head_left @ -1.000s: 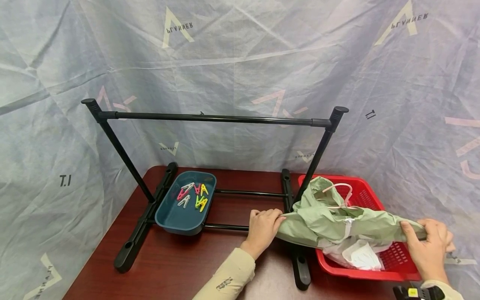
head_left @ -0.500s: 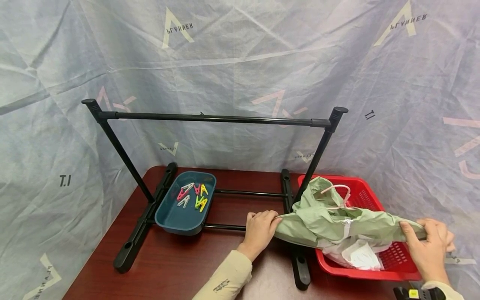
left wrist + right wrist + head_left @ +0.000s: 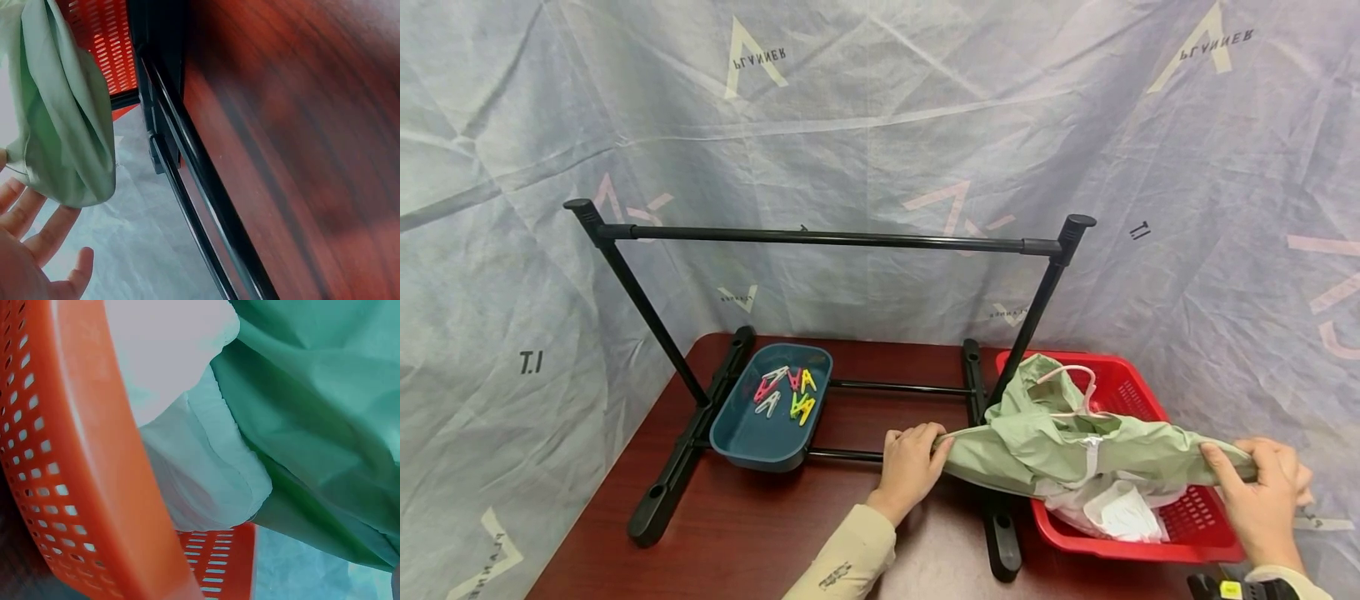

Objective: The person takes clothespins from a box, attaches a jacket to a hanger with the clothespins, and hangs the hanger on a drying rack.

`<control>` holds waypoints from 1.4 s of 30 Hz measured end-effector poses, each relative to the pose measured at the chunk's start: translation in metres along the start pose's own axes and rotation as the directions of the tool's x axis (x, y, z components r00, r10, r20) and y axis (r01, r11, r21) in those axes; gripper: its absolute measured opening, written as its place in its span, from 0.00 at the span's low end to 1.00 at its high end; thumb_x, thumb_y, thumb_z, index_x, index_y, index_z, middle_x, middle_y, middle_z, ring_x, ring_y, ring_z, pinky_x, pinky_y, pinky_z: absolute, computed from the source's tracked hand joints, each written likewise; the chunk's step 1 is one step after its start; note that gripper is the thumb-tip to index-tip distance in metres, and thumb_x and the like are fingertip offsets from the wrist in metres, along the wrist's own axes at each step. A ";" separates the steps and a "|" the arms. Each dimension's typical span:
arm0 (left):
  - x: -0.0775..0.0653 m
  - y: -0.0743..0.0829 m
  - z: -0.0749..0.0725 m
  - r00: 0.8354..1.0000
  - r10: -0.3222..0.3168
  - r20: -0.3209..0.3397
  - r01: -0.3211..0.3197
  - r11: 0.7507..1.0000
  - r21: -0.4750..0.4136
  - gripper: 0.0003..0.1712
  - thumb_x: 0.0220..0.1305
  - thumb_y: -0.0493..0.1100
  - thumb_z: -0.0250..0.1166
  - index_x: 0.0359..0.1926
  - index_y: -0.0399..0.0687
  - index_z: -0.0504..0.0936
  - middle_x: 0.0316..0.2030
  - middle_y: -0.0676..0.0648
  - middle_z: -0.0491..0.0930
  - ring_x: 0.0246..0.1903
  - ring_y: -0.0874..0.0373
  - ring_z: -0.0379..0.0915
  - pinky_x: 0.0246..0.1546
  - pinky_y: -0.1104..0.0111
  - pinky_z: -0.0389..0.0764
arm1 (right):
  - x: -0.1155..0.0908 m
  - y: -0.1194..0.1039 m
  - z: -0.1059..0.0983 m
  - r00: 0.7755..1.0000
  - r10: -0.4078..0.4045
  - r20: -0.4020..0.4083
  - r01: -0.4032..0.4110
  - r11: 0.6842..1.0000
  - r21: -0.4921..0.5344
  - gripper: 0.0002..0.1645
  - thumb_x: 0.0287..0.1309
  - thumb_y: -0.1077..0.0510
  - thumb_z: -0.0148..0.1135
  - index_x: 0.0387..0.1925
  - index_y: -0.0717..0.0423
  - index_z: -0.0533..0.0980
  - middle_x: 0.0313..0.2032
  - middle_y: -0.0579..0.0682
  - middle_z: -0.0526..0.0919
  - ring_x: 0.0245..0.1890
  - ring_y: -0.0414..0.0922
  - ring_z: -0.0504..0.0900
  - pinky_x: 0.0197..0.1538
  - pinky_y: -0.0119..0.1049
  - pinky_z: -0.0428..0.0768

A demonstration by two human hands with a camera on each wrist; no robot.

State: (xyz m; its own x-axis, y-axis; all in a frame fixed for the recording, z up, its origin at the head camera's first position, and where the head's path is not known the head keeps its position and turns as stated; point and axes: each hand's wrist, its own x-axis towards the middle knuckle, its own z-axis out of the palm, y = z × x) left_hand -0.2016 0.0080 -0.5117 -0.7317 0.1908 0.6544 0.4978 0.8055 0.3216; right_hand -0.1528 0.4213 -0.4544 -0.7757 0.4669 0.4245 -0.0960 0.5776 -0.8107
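Observation:
A light green jacket (image 3: 1030, 454) is stretched sideways over the red basket, with a white zip tape showing at its middle. My left hand (image 3: 906, 471) pinches its left end; in the left wrist view the fingers (image 3: 53, 234) lie along the cloth's lower edge. At the other end, my right hand (image 3: 1262, 492) grips the cloth, thumb on top. A pale pink hanger (image 3: 1088, 385) pokes out of the jacket's upper opening, its lower part hidden in the cloth. Below the jacket, white cloth (image 3: 1123, 510) lies in the basket.
The red basket (image 3: 1138, 548) stands at the table's right, beside the foot of a black rack (image 3: 820, 237). A dark blue tray (image 3: 741, 437) holding several coloured clothespins (image 3: 806, 410) sits on the rack's base at left. A printed grey sheet hangs behind.
My left hand has drawn a little to the left and down, pulling the jacket's end with it. The hanger's hook has shifted slightly left. My right hand has barely moved.

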 end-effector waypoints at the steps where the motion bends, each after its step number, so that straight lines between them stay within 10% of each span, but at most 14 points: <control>1: -0.001 -0.001 0.000 1.000 -0.005 0.004 0.005 1.000 -0.003 0.09 0.68 0.52 0.64 0.39 0.54 0.83 0.33 0.57 0.84 0.32 0.61 0.80 0.37 0.62 0.68 | 0.000 0.000 0.000 1.000 -0.001 0.001 0.001 1.000 0.002 0.12 0.63 0.58 0.65 0.26 0.47 0.72 0.42 0.22 0.60 0.47 0.26 0.46 0.59 0.49 0.38; 42: -0.011 -0.050 -0.028 0.992 -0.126 0.014 0.127 0.990 -0.057 0.14 0.65 0.48 0.66 0.48 0.48 0.80 0.37 0.50 0.83 0.35 0.54 0.78 0.34 0.59 0.73 | -0.001 -0.002 0.000 0.991 -0.123 -0.052 0.123 0.992 0.004 0.17 0.60 0.65 0.66 0.21 0.50 0.70 0.38 0.23 0.63 0.47 0.25 0.51 0.58 0.38 0.43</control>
State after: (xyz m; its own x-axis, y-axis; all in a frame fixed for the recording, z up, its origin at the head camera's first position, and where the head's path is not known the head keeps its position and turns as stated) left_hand -0.2058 -0.0500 -0.5161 -0.7952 0.0958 0.5987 0.4268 0.7898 0.4405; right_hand -0.1518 0.4194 -0.4532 -0.7244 0.4268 0.5414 -0.1931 0.6283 -0.7537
